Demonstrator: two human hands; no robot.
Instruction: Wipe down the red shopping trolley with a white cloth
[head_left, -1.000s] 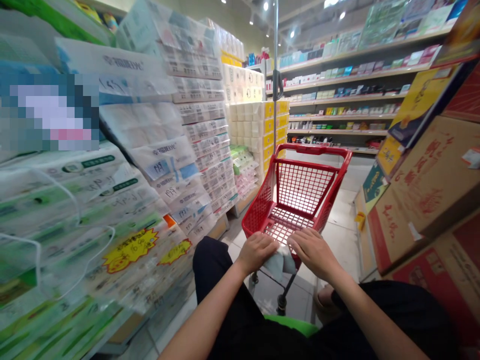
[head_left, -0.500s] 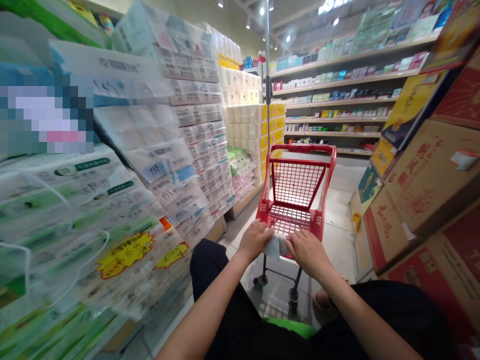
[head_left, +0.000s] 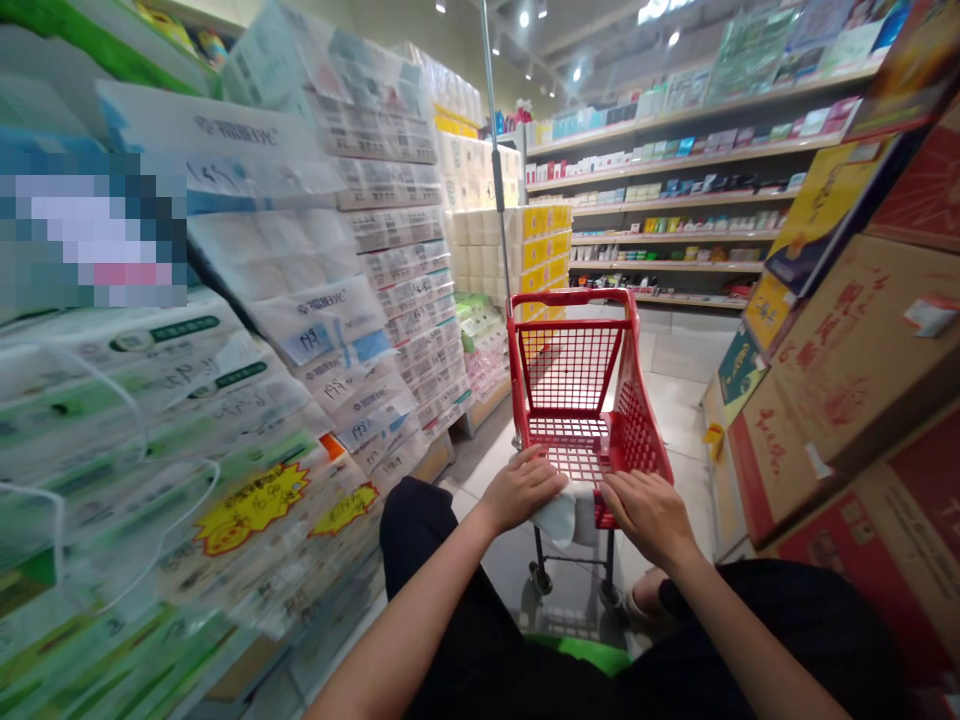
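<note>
A small red shopping cart (head_left: 643, 440) with mesh panels stands between my knees, its near edge toward me. My left hand (head_left: 525, 488) is closed on a pale cleaning cloth (head_left: 559, 514) at the near left of that edge; the cloth hangs down in front. To the right, my right hand (head_left: 651, 512) is curled over the near right corner of the cart, gripping its rim, with the thumb on the near side. A thin pole (head_left: 495, 150) rises from the cart's left side. The cart's basket shows bare mesh inside.
Stacked tissue packs (head_left: 390, 260) rise close on the left, with yellow price signs (head_left: 251, 508) lower down. Cardboard cartons (head_left: 847, 370) line the right side. Shelves of small boxes (head_left: 675, 150) stand ahead across the tiled floor (head_left: 675, 390).
The cart has swivelled, and its far end and pole have swung left. My right hand has moved right, away from the cloth, so my hands are farther apart. More of the cloth shows.
</note>
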